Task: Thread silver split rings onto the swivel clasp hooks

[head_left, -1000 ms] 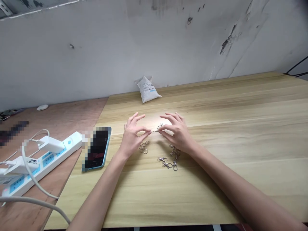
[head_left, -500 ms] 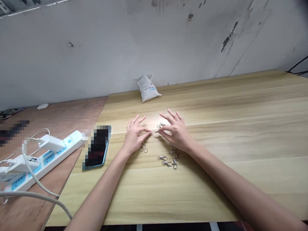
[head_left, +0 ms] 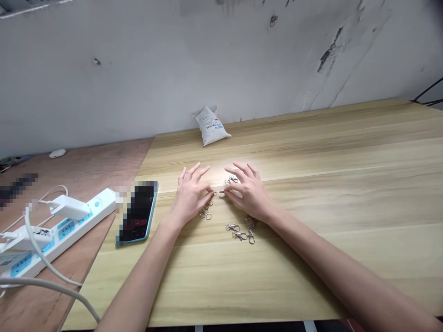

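My left hand (head_left: 193, 193) pinches a small metal ring (head_left: 215, 192) between thumb and forefinger, its other fingers raised. Facing it, my right hand (head_left: 246, 191) is closed in a pinch on a silver lobster clasp (head_left: 221, 192). Ring and clasp meet in the gap between my fingertips; whether they are linked is too small to tell. Several loose split rings (head_left: 208, 216) lie just below my left hand. Nearer me are several more clasps (head_left: 239, 235), some partly covered by my right wrist. A further little group of clasps (head_left: 231, 179) sits behind my right fingers.
A phone (head_left: 138, 212) lies left of my left forearm. Beyond it, a white power strip (head_left: 65, 235) with plugged chargers and cables rests on a reddish board (head_left: 114, 159). A white plastic packet (head_left: 212, 127) stands against the wall at the back of the wooden table (head_left: 328, 184).
My right hand has moved slightly left, bringing the clasp up to the ring. My left hand has shifted a little left, and the whole view has moved slightly.
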A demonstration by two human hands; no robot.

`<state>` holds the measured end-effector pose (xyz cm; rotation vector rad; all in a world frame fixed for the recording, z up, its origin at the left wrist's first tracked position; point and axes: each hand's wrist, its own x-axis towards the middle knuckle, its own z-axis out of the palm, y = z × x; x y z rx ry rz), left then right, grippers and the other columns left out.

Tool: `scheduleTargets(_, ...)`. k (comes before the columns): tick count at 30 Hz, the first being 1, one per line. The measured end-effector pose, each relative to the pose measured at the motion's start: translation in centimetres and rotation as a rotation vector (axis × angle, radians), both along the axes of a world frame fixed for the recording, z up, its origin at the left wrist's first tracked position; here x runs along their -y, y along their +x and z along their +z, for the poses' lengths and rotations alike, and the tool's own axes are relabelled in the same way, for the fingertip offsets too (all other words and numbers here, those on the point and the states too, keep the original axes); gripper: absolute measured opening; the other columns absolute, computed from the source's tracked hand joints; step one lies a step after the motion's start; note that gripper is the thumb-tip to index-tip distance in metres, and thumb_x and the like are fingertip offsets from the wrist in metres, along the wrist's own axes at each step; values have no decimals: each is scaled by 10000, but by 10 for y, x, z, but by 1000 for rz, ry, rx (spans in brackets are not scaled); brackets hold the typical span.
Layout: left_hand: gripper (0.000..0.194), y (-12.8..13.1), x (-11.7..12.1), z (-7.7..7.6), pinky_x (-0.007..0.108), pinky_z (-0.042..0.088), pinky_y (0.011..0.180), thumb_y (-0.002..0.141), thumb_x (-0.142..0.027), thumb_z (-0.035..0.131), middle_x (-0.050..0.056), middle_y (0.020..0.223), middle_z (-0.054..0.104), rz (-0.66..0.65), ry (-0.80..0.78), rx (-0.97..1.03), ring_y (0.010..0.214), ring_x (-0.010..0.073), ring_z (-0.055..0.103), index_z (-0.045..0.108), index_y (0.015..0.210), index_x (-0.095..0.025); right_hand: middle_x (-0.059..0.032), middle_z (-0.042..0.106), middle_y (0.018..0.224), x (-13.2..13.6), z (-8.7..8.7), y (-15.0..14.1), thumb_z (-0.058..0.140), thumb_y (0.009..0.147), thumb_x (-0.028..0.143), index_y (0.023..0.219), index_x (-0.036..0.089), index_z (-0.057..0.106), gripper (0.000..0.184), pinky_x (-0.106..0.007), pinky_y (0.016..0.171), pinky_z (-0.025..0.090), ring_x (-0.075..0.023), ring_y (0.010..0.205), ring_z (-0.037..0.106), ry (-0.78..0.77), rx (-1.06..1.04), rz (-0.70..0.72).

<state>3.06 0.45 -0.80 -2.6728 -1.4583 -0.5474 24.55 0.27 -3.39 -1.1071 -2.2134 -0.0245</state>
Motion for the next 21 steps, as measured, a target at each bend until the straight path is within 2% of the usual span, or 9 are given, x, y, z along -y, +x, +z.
scheduleTargets(7, 138, 4, 1, 2, 637, 213, 1150, 868, -261, 641, 43, 1484, 455, -14, 49, -15, 1450, 328, 257, 729, 765, -237, -60, 559, 1356, 1, 0, -4, 610, 897, 274, 780, 247, 737, 174, -612, 1116, 254, -330, 1410, 306, 121, 35, -21)
scheduleTargets(21, 136, 5, 1, 2, 653, 176, 1160, 857, -262, 651, 38, 1520, 404, -15, 48, 4, 1474, 326, 192, 721, 747, -226, -64, 533, 1377, 0, 1, -4, 627, 889, 310, 760, 250, 741, 182, -640, 1133, 187, -350, 1438, 241, 137, 33, -25)
